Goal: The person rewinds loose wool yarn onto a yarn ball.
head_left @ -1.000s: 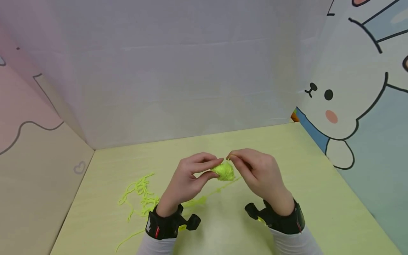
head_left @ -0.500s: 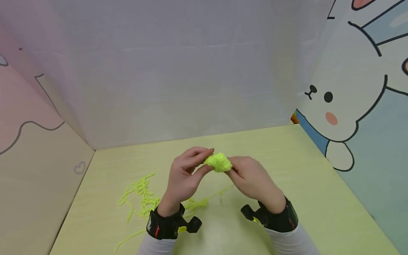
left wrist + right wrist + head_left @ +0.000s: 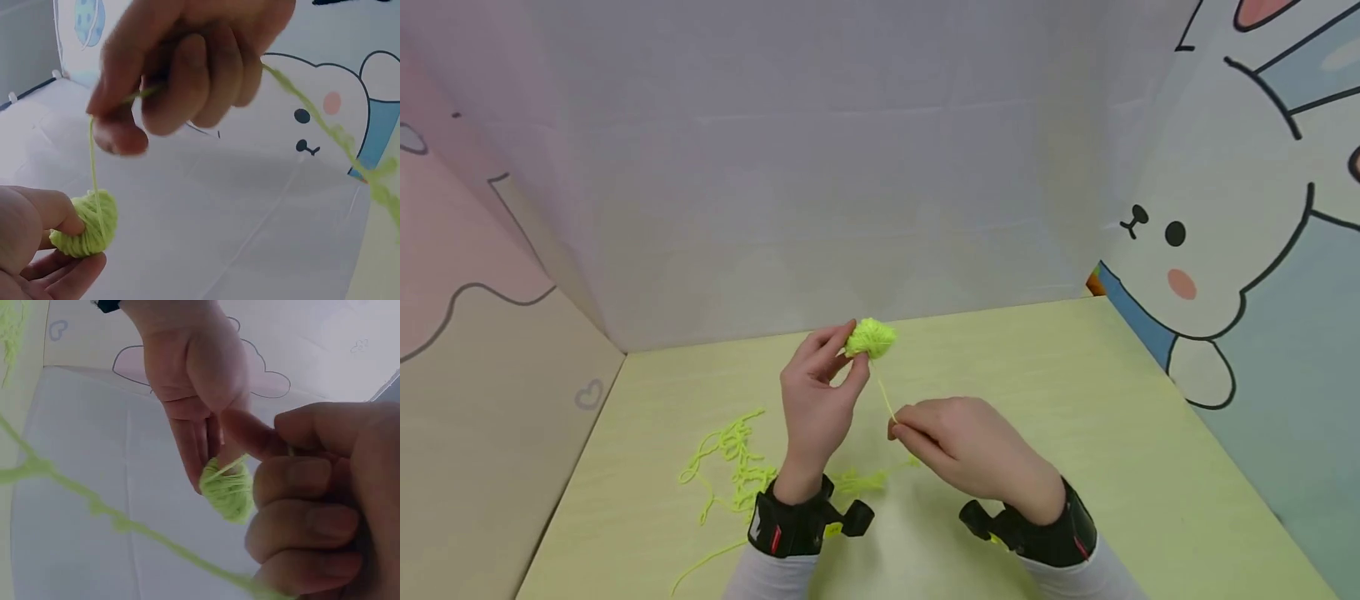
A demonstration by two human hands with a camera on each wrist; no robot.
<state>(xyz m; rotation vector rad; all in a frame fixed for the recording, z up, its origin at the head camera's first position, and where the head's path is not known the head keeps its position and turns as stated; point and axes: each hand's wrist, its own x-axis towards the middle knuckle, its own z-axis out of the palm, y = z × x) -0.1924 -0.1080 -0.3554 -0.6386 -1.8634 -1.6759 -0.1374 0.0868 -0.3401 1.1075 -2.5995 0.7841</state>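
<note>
A small ball of neon yellow-green yarn (image 3: 871, 338) is pinched between the thumb and fingers of my left hand (image 3: 820, 400), raised above the table. From the ball a taut strand (image 3: 884, 392) runs down to my right hand (image 3: 970, 446), which pinches it between thumb and forefinger. In the left wrist view, the right hand (image 3: 187, 69) has its other fingers curled, and the yarn trails out past them. The right wrist view has the wound ball (image 3: 228, 492) at the left fingertips, with the slack yarn (image 3: 150, 534) crossing in front.
Loose tangled yarn (image 3: 737, 458) lies on the pale yellow table (image 3: 1075, 400) to the left, partly behind the left wrist. A white sheet (image 3: 850, 167) closes off the back, and a panel with a cartoon rabbit (image 3: 1210, 250) stands on the right.
The ball and my left hand have moved left and away from me. My right hand has come round the ball, then drawn down from it, stretching the strand between them.
</note>
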